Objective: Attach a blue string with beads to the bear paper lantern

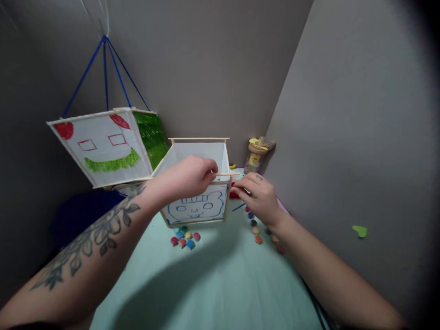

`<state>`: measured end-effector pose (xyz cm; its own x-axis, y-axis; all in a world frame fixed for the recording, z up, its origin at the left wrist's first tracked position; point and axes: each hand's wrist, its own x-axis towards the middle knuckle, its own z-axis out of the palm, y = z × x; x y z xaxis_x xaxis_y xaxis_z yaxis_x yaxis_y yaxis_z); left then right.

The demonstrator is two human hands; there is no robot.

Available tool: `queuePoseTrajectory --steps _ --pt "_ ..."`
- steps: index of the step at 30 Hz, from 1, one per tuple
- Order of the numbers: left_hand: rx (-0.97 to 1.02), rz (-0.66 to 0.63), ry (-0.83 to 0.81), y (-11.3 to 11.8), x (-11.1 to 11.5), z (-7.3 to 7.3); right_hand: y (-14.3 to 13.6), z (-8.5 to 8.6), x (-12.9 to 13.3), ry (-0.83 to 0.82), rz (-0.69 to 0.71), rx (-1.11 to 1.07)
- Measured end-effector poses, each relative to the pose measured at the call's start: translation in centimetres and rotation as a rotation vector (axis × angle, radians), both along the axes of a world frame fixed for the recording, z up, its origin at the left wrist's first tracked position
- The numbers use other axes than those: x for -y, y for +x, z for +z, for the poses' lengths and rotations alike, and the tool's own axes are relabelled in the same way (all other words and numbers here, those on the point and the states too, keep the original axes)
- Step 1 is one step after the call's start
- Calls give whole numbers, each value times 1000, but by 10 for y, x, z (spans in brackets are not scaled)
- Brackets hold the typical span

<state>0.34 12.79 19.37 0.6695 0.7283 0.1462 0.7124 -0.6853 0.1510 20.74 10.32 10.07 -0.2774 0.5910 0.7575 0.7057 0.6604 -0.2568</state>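
Observation:
A thin pale stick [227, 174] spans the gap between my hands, above the top edge of an open white box [202, 151]. My left hand [195, 176] pinches the stick's left end. My right hand [256, 195] has its fingers closed at the right end, by a pale tip; whether it grips the stick itself is partly hidden. The box has stick-framed edges and a face drawn in blue on its front panel [195, 205]. My left hand and forearm cover part of that box.
A decorated white lantern-like box [113, 160] with green fringe hangs from blue cords [105, 68] at left. Several coloured round pieces [188, 235] lie on the pale green cloth [220, 284], others [253, 223] near my right wrist. A jar [255, 158] stands by the wall corner.

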Motion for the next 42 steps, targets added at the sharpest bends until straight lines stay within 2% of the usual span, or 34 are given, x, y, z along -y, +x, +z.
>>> queuePoseTrajectory --steps 9,21,34,42 --pt "22 -65 -114 -4 -15 -6 2 1 -8 -106 101 -92" --pt "15 -73 -125 -3 -16 -3 0 6 -5 -157 77 -101" --pt "34 -113 -154 0 -17 -5 5 3 6 -187 -39 -121" --pt "52 -121 -186 0 -17 -6 5 8 2 -263 28 -158"
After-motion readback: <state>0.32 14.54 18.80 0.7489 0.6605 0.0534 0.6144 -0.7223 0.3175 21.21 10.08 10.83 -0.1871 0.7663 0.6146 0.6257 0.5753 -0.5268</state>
